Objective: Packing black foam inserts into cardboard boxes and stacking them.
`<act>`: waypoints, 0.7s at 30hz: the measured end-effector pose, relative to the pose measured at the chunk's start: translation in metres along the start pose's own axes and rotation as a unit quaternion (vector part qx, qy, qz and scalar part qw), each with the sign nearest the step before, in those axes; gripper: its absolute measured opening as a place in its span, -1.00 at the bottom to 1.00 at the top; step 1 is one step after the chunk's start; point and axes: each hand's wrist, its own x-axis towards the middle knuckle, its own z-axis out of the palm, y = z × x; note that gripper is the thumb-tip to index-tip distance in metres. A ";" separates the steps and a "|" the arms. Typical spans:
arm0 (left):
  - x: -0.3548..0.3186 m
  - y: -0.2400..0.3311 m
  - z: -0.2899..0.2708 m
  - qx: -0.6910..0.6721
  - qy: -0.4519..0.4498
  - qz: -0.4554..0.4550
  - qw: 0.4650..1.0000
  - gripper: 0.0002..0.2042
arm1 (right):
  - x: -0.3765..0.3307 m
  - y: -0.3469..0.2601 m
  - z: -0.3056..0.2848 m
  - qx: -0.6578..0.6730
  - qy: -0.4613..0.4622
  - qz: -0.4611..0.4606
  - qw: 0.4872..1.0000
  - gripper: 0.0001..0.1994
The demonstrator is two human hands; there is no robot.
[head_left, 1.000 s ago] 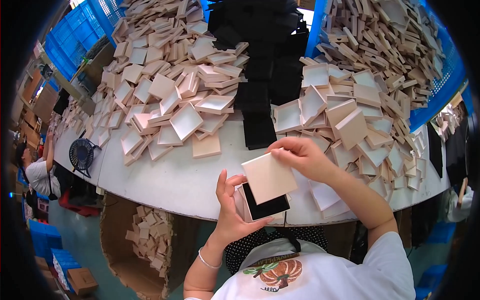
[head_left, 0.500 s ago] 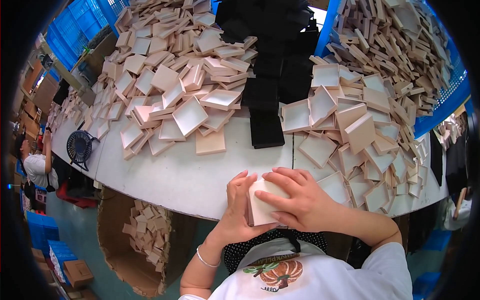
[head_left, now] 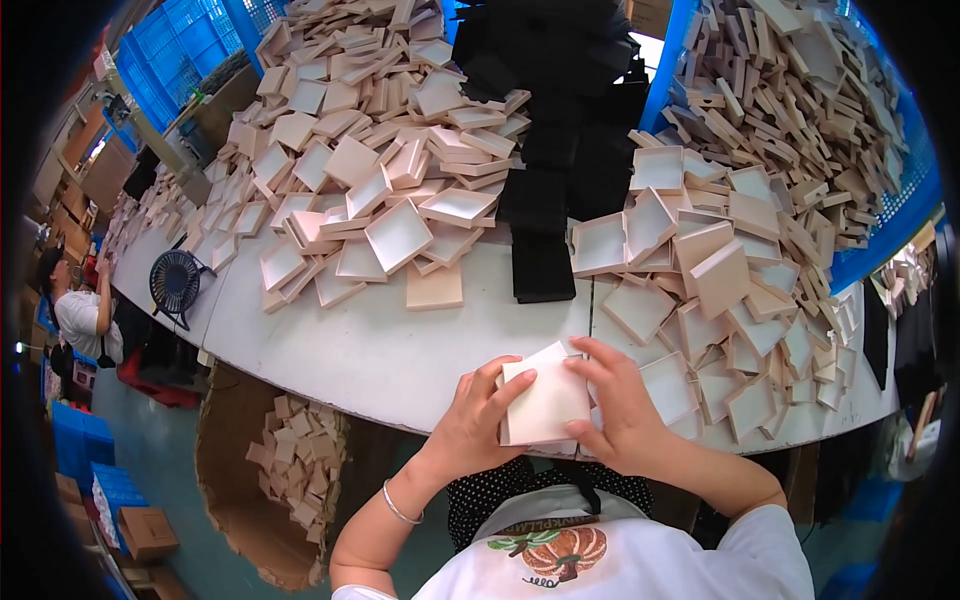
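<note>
A small square cream cardboard box (head_left: 547, 408) is between my two hands at the table's near edge, its flat face turned up. My left hand (head_left: 468, 422) grips its left side, with the thumb lying over the upper left corner. On the opposite side my right hand (head_left: 632, 425) holds it, fingers at the top right corner and thumb at the lower right. The box's underside is hidden. Beyond my hands lies a row of black pieces (head_left: 542, 268). Closest to my right hand are loose open box halves (head_left: 668, 385) with white insides.
Heaped box halves (head_left: 400, 237) cover the table (head_left: 330, 350) at the left. A blue crate (head_left: 850, 262) holds more at the right. Below the table stands a large carton (head_left: 225, 490) with box pieces. A black fan (head_left: 176, 285) and another person (head_left: 85, 312) are at far left.
My right hand has slid off the box's top face to its right side, uncovering the face. My left thumb has moved onto the top. The whole view has shifted slightly.
</note>
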 end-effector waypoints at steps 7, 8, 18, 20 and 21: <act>-0.077 0.003 -0.051 0.034 0.193 -0.146 0.970 -0.04 | -0.039 0.007 -0.030 -0.216 -0.017 0.000 0.976 -0.38; -0.094 0.012 -0.068 -0.067 0.260 -0.206 0.941 -0.03 | -0.047 0.010 -0.031 -0.233 -0.035 0.007 0.972 -0.37; -0.058 0.015 -0.121 0.218 0.252 -0.325 0.885 -0.39 | 0.037 0.043 -0.041 -0.272 -0.034 -0.081 0.958 -0.62; -0.014 -0.011 -0.092 0.146 0.122 -0.203 0.960 -0.50 | 0.069 0.057 -0.028 -0.258 -0.003 -0.104 0.961 -0.68; 0.006 -0.024 -0.076 0.162 0.092 -0.172 0.967 -0.49 | 0.081 0.064 -0.020 -0.260 0.000 -0.110 0.959 -0.68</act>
